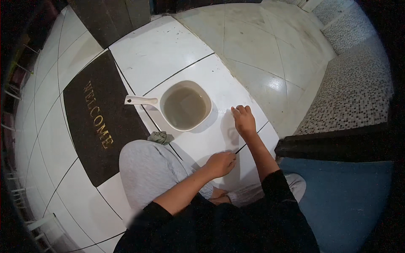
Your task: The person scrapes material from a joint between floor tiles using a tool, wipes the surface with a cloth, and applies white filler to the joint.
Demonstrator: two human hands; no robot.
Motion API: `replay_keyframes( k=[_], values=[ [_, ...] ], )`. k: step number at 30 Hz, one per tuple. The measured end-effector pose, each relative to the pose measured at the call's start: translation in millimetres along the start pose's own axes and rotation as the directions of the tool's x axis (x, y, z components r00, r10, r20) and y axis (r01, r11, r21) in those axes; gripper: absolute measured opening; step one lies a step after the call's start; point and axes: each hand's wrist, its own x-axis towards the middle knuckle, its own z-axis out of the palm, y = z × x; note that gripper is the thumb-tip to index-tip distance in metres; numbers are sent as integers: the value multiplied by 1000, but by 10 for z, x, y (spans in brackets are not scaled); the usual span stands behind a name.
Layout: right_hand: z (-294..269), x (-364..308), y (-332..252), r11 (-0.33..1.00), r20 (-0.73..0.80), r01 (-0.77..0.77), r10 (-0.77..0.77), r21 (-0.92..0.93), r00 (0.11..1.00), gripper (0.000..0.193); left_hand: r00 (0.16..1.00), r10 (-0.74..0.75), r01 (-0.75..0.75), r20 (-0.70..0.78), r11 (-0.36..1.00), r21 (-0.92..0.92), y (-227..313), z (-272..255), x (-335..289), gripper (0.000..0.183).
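A white dipper (195, 126) with a side handle stands upright on the white tiles, holding murky greyish water. Its handle points left. To the right of it, my right hand (244, 120) hovers over or rests on the tile with fingers curled in. Nearer to me, my left hand (221, 163) is closed just in front of my crossed legs. Whatever either hand may hold is too small or hidden to name. A crumpled grey-green cloth (160, 138) lies between the dipper and my left knee.
A dark doormat (93, 122) with gold lettering lies on the left. Beige floor tiles (257, 46) stretch beyond the white ones. On the right are a mosaic-tiled wall (350, 88), a dark ledge (333, 143) and a blue surface (337, 198). A dark post (112, 19) stands at the far left.
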Motion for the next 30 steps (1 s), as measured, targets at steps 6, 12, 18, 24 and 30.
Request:
replay_keyframes(
  k=[6, 12, 18, 24, 30],
  values=[
    [8, 43, 8, 999, -40, -47, 48, 13, 998, 22, 1000, -21, 21, 1, 1000, 5, 26, -36, 33, 18],
    [-18, 21, 6, 996, -26, -69, 70, 51, 997, 20, 1000, 3, -3, -3, 1000, 5, 34, -32, 12, 19],
    [7, 13, -26, 996, -14, -79, 79, 31, 997, 22, 1000, -21, 21, 8, 1000, 14, -10, -4, 14, 21],
    [-35, -18, -8, 997, -4, -66, 66, 40, 998, 26, 1000, -2, 2, 0, 1000, 22, 40, -32, 14, 21],
    [-37, -160, -106, 998, -43, 14, -11, 69, 999, 28, 1000, 0, 0, -13, 1000, 8, 1, -19, -3, 21]
  ],
)
